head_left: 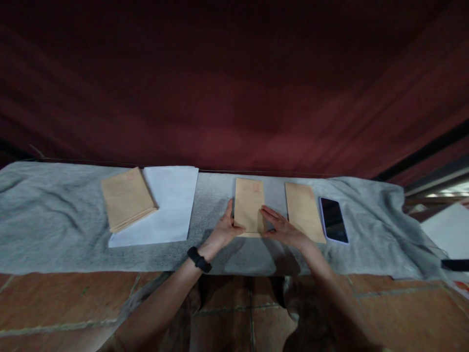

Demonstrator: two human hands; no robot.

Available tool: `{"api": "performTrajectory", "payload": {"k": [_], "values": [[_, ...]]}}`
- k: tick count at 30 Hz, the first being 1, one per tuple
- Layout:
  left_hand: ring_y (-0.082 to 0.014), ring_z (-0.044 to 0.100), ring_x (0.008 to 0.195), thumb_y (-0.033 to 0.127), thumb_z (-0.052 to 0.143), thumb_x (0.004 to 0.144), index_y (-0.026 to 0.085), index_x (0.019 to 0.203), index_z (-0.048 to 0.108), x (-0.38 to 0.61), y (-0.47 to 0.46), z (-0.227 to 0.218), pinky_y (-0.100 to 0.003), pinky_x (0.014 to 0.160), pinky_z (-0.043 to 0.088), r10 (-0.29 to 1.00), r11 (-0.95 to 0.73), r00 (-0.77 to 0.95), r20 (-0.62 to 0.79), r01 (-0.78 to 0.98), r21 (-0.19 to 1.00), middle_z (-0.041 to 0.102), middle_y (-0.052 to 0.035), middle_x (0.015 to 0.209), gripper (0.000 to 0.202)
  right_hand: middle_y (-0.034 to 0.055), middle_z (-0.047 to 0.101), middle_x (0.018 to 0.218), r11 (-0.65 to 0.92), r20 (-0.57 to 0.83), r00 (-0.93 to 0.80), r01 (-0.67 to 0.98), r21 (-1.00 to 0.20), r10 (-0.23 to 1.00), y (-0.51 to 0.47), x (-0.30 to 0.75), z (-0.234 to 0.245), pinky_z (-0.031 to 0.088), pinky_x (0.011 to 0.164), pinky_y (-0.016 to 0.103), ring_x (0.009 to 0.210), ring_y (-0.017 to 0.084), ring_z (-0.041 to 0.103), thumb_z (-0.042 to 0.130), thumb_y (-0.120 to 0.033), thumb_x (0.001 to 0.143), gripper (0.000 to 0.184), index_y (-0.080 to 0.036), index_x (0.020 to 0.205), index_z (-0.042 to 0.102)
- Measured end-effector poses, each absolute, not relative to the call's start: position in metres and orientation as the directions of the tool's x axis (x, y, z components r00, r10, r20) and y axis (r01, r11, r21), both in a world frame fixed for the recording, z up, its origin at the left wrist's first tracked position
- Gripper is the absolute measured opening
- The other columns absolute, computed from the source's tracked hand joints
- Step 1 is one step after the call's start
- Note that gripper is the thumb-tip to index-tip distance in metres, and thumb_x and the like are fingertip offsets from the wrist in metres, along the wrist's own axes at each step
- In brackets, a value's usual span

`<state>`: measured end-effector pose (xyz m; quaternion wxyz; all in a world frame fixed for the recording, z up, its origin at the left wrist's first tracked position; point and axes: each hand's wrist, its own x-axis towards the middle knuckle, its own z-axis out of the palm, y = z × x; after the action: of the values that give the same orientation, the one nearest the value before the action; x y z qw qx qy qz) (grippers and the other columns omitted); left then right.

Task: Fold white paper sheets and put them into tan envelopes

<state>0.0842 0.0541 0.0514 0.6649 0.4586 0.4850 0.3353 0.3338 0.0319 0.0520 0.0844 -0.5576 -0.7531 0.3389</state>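
A brown paper envelope with a small red mark near its top right corner lies upright before me on the grey cloth. My left hand holds its lower left side, thumb over the bottom corner and index finger stretched along the edge. On the other side, my right hand holds the lower right edge, its fingertips on the paper and its thumb by the bottom corner. The undersides of my fingers are hidden. Just right of that hand lies a second brown envelope, partly behind my wrist.
A stack of brown envelopes overlaps white paper sheets at the left. A phone with a pale purple case lies at the right. Grey cloth covers the narrow surface, a dark red hanging fabric behind it. Below is tiled floor.
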Motion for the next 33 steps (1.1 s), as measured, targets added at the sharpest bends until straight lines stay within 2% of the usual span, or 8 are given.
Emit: {"api": "performTrajectory", "payload": {"k": [5, 10, 13, 15, 19, 24, 28, 33], "values": [[-0.0097, 0.058, 0.047, 0.020, 0.086, 0.068, 0.021, 0.165, -0.002, 0.079, 0.052, 0.055, -0.017, 0.043, 0.037, 0.806, 0.429, 0.435, -0.402, 0.039, 0.903, 0.072, 0.0049, 0.072, 0.131, 0.0105, 0.028, 0.170, 0.188, -0.202, -0.378, 0.773, -0.606, 0.904, 0.032, 0.337, 0.046, 0.023, 0.130, 0.045, 0.157, 0.024, 0.025, 0.067, -0.030, 0.088, 0.081, -0.022, 0.161, 0.034], [-0.0102, 0.057, 0.042, 0.019, 0.081, 0.068, 0.016, 0.163, 0.012, 0.077, 0.056, 0.050, -0.017, 0.044, 0.038, 0.810, 0.395, 0.448, -0.379, 0.062, 0.916, 0.065, 0.0094, 0.057, 0.118, 0.0116, 0.029, 0.170, 0.242, -0.172, -0.396, 0.793, -0.559, 0.902, 0.027, 0.336, 0.044, 0.023, 0.129, 0.047, 0.158, 0.025, 0.023, 0.064, -0.033, 0.091, 0.077, -0.022, 0.161, 0.034], [-0.0091, 0.056, 0.044, 0.018, 0.077, 0.069, 0.016, 0.159, 0.027, 0.077, 0.058, 0.052, -0.019, 0.046, 0.040, 0.808, 0.398, 0.445, -0.386, 0.069, 0.915, 0.067, 0.0069, 0.062, 0.102, 0.0126, 0.023, 0.171, 0.297, -0.078, -0.387, 0.806, -0.512, 0.919, 0.015, 0.320, 0.044, 0.023, 0.129, 0.049, 0.159, 0.025, 0.018, 0.062, -0.038, 0.094, 0.079, -0.021, 0.163, 0.028], [-0.0087, 0.055, 0.045, 0.018, 0.077, 0.069, 0.017, 0.157, 0.031, 0.076, 0.058, 0.054, -0.019, 0.048, 0.041, 0.806, 0.411, 0.438, -0.399, 0.070, 0.909, 0.068, 0.0066, 0.063, 0.099, 0.0126, 0.018, 0.173, 0.369, 0.019, -0.408, 0.805, -0.464, 0.913, 0.005, 0.304, 0.043, 0.021, 0.130, 0.050, 0.160, 0.026, 0.014, 0.062, -0.040, 0.094, 0.085, -0.019, 0.165, 0.020], [-0.0087, 0.056, 0.048, 0.023, 0.081, 0.068, 0.018, 0.154, 0.035, 0.077, 0.058, 0.057, -0.018, 0.049, 0.040, 0.774, 0.456, 0.481, -0.412, 0.027, 0.889, 0.067, 0.0065, 0.064, 0.098, 0.0122, 0.021, 0.172, 0.456, 0.120, -0.443, 0.824, -0.337, 0.888, -0.006, 0.278, 0.040, 0.022, 0.129, 0.052, 0.159, 0.026, 0.017, 0.052, -0.027, 0.098, 0.077, -0.016, 0.166, 0.016], [-0.0082, 0.056, 0.050, 0.025, 0.087, 0.066, 0.018, 0.151, 0.040, 0.076, 0.060, 0.060, -0.018, 0.050, 0.040, 0.750, 0.500, 0.503, -0.429, -0.007, 0.866, 0.066, 0.0056, 0.066, 0.097, 0.0162, 0.030, 0.168, 0.403, 0.126, -0.385, 0.896, -0.185, 0.914, -0.001, 0.275, 0.041, 0.028, 0.127, 0.052, 0.154, 0.029, 0.032, 0.039, -0.005, 0.094, 0.073, -0.013, 0.165, 0.020], [-0.0081, 0.055, 0.049, 0.025, 0.085, 0.071, 0.016, 0.150, 0.042, 0.075, 0.060, 0.066, -0.018, 0.046, 0.035, 0.767, 0.476, 0.478, -0.428, 0.025, 0.879, 0.066, 0.0050, 0.065, 0.091, 0.0215, 0.031, 0.166, 0.364, 0.119, -0.350, 0.923, -0.123, 0.929, 0.000, 0.278, 0.040, 0.029, 0.126, 0.053, 0.152, 0.032, 0.036, 0.036, -0.002, 0.093, 0.070, -0.005, 0.162, 0.026], [-0.0080, 0.052, 0.047, 0.025, 0.081, 0.073, 0.015, 0.145, 0.048, 0.072, 0.061, 0.070, -0.018, 0.045, 0.032, 0.785, 0.453, 0.452, -0.424, 0.049, 0.890, 0.065, 0.0047, 0.064, 0.079, 0.0220, 0.031, 0.166, 0.322, 0.107, -0.310, 0.937, -0.133, 0.945, -0.001, 0.279, 0.038, 0.029, 0.126, 0.053, 0.152, 0.032, 0.037, 0.038, -0.003, 0.093, 0.072, -0.006, 0.163, 0.023]]}}
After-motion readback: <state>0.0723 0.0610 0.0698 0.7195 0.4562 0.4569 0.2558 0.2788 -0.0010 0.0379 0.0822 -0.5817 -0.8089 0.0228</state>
